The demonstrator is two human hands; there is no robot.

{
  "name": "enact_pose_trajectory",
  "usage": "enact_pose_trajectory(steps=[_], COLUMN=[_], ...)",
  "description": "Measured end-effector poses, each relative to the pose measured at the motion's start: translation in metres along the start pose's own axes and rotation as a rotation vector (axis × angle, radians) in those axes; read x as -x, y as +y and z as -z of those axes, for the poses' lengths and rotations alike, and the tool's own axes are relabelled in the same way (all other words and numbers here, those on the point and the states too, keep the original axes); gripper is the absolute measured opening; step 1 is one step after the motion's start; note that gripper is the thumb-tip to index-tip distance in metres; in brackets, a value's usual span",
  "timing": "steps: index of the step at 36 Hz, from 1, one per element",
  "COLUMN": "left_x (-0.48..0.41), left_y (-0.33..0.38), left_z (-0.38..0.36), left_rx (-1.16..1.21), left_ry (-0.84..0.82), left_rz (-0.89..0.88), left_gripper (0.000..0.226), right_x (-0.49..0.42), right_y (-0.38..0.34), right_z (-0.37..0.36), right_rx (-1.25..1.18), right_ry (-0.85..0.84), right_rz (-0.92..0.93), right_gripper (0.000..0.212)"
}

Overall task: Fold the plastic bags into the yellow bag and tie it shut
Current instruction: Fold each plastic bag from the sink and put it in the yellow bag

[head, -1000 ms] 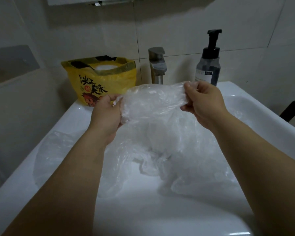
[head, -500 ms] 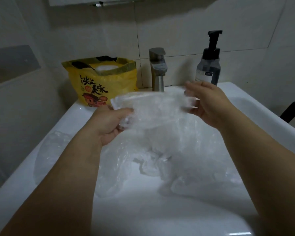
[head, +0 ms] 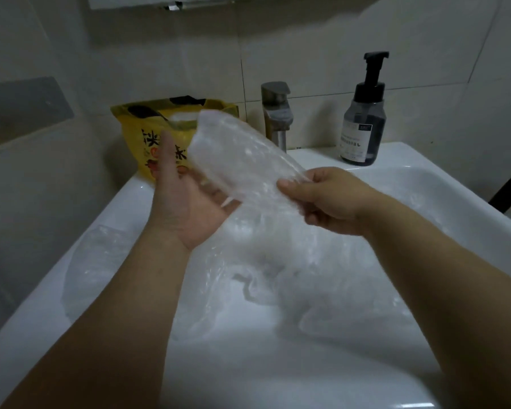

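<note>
The right hand (head: 328,199) pinches a flat, crinkly, translucent folded bag (head: 236,154) — the left hand (head: 186,208) lies open-palmed beneath it.

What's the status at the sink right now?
Left hand open, flat under folded clear bag. Right hand pinches its end. Yellow bag open behind, untied. Loose bags lie in sink.

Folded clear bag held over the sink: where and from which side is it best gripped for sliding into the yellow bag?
Probably its near, narrow end, pinched from the right as the right hand does, thumb on top. The folded clear bag is a long flat strip whose free far end points at the yellow bag's open mouth; the left hand lies open beneath it.
</note>
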State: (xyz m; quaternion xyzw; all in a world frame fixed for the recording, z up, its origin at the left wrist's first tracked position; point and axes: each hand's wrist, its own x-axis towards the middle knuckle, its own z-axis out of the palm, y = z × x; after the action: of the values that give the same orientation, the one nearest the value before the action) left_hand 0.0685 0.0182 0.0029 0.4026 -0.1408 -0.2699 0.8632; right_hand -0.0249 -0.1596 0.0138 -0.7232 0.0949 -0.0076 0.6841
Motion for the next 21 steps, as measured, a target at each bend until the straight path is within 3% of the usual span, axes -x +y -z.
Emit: enact_pose_trajectory(steps=[2, 3, 5, 7, 9, 12, 17, 21], left_x=[0.002, 0.004, 0.006, 0.002, -0.003, -0.006, -0.002, 0.003], left_y=[-0.015, -0.025, -0.040, -0.045, -0.044, -0.032, -0.007, 0.007], left_z=[-0.007, -0.013, -0.023, -0.027, -0.025, -0.021, -0.017, -0.010], left_rx=[-0.108, -0.209, -0.403, -0.461, -0.395, -0.275, -0.072, 0.021], left_ry=[-0.115, -0.178, -0.176, -0.074, -0.003, 0.076, 0.307, 0.444], left_rz=[0.118, 0.173, 0.192, 0.126, 0.087, 0.069, -0.008, 0.040], left_gripper=[0.118, 0.114, 0.073, 0.037, 0.024, 0.027, 0.014, 0.012], right_x=[-0.003, -0.004, -0.005, -0.007, -0.009, -0.009, -0.005, -0.001], right_y=[0.004, 0.007, 0.013, 0.018, 0.020, 0.018, 0.014, 0.012], right_z=[-0.018, -0.026, -0.035, -0.038, -0.038, -0.036, -0.028, -0.024], right_rx=[-0.093, -0.126, -0.105, -0.013, 0.015, 0.050, 0.109, 0.112], right_ry=[0.062, 0.070, 0.084, 0.113, 0.113, 0.080, -0.007, -0.050], right_rz=[0.052, 0.067, 0.099, 0.123, 0.114, 0.099, 0.011, -0.029], right_gripper=[0.021, 0.020, 0.016, 0.014, 0.020, 0.029, 0.027, 0.027])
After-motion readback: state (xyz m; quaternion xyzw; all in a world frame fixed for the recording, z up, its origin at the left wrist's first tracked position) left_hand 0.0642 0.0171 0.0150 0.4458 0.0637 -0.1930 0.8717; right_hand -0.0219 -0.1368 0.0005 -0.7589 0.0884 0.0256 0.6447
